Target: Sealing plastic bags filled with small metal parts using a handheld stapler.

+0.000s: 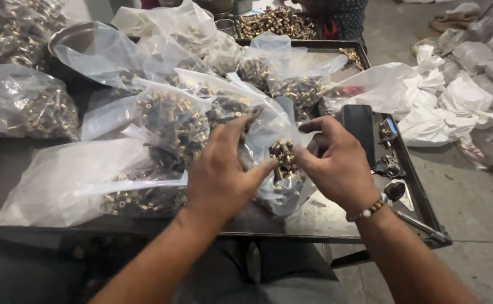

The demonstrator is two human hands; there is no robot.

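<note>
My left hand (221, 171) and my right hand (336, 163) meet over a clear plastic bag (283, 191) that lies near the front of a dark metal tray (314, 217). Both hands pinch the bag's film around a small cluster of brass fittings (283, 155) held between thumbs and fingers. My right wrist wears a beaded bracelet. More brass fittings show through the bag below my fingers.
Several other clear bags of brass fittings (173, 121) cover the tray's left and back. A black phone (359, 132), keys (390, 166) and a pen (421, 225) lie along its right side. White sacks (460, 107) sit on the floor to the right. Loose fittings are heaped at the back (274, 22).
</note>
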